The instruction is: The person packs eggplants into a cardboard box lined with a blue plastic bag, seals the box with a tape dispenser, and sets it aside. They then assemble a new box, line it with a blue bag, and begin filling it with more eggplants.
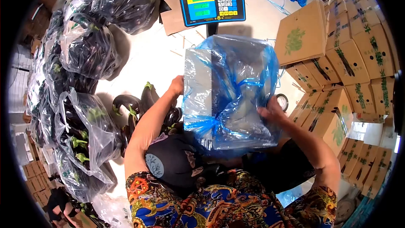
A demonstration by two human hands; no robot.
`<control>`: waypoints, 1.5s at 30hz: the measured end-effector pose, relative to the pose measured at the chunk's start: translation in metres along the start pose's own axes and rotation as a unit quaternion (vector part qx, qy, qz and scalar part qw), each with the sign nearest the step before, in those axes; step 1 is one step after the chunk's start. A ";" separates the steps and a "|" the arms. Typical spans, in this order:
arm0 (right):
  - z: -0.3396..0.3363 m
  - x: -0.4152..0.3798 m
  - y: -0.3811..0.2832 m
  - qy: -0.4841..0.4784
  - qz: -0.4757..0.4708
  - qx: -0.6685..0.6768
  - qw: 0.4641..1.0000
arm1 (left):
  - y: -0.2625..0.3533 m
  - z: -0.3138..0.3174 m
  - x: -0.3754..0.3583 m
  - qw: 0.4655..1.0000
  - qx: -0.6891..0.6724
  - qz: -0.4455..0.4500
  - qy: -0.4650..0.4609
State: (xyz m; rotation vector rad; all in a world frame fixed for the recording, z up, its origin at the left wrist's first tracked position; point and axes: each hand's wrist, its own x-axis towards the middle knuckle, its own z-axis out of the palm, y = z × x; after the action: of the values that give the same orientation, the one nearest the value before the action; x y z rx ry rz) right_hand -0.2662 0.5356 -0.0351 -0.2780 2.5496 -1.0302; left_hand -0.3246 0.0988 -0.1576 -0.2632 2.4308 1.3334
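Observation:
A translucent blue plastic bag (247,101) is spread over a box-shaped form in front of me, below the scale's display. Its film is gathered and creased in the middle, and a pale flat panel (197,80) shows through on the left. My left hand (179,84) is at the bag's left edge, its fingers hidden behind it. On the right side, my right hand (273,110) is closed on the film, thumb toward me. Loose eggplants (148,98) lie on the floor beside my left forearm.
A scale display (212,6) stands on a post beyond the bag. Clear bags of eggplants (86,46) are piled at left. Stacked cardboard boxes (341,55) rise at right. A roll of tape (282,102) lies near my right hand. Another person (59,207) is at lower left.

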 end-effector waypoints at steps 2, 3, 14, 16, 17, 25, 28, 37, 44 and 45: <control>0.012 -0.019 0.011 0.002 -0.079 0.034 0.996 | 0.021 -0.006 -0.032 0.996 0.018 -0.035 -0.081; 0.008 -0.025 0.004 -0.046 -0.010 0.039 0.998 | 0.015 -0.008 -0.032 0.989 -0.068 -0.092 -0.094; -0.017 -0.050 -0.025 -0.177 0.101 -0.219 0.954 | 0.155 -0.042 -0.129 0.979 -0.158 0.044 -0.121; -0.023 -0.045 -0.042 -0.222 0.151 -0.223 0.937 | 0.158 -0.044 -0.119 0.967 -0.219 0.054 -0.116; -0.025 -0.046 -0.045 -0.238 0.161 -0.219 0.933 | 0.160 -0.046 -0.113 0.978 -0.161 0.066 -0.111; -0.069 -0.059 -0.157 -0.354 0.036 -0.529 0.771 | 0.174 -0.042 -0.086 0.984 -0.135 0.081 -0.083; -0.082 -0.058 -0.180 -0.329 -0.140 -0.466 0.810 | 0.172 -0.039 -0.083 0.979 -0.167 0.078 -0.091; 0.113 0.024 -0.040 -0.314 -0.097 -0.323 0.888 | 0.167 -0.044 -0.064 0.982 -0.164 0.092 -0.036; 0.127 0.019 0.086 -0.287 -0.178 -0.010 0.941 | 0.128 -0.018 -0.067 0.942 -0.282 0.176 0.049; 0.113 0.014 0.082 -0.298 -0.138 -0.108 0.938 | 0.121 -0.020 -0.081 0.941 -0.316 0.120 0.029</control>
State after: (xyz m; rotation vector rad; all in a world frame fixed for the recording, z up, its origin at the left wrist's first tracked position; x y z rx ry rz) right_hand -0.2360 0.5187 -0.1708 -0.8836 2.0893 -0.6157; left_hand -0.2936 0.1466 -0.0225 -0.1631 2.0506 2.2250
